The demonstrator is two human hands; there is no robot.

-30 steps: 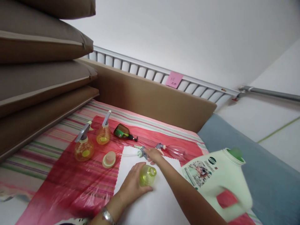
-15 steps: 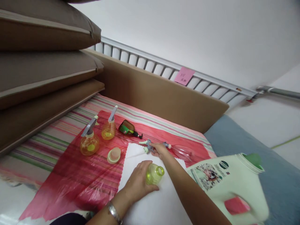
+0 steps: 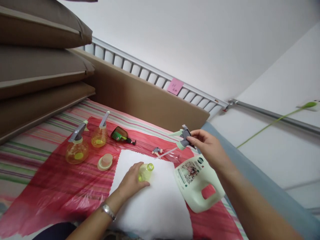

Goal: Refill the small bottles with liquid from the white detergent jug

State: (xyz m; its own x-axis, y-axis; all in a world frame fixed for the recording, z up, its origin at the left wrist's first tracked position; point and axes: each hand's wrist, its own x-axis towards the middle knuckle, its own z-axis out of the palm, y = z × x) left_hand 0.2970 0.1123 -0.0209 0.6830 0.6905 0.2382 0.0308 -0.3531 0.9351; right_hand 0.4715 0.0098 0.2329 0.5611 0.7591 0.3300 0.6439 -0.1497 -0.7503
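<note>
Grasping yellow-green bottle (image 3: 144, 173) in left hand (image 3: 132, 178), near far edge of white cloth (image 3: 155, 211); pinching spray head (image 3: 185, 137) in right hand (image 3: 206, 145), beyond far right corner. Steady bottle without squeezing; hold dip tube (image 3: 168, 152) straight.

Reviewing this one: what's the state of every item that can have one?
Green bottle: uncapped, in left hand
Spray head: detached, in right hand
Round spray bottle: upright, head on
Ribbed spray bottle: upright, head on
Pump bottle: lying down, pump on
Clear spray bottle: lying down, head on
Jug: mouth hidden, so unclear
White cloth: spread out
Red sheet: spread out, wrinkled
</note>
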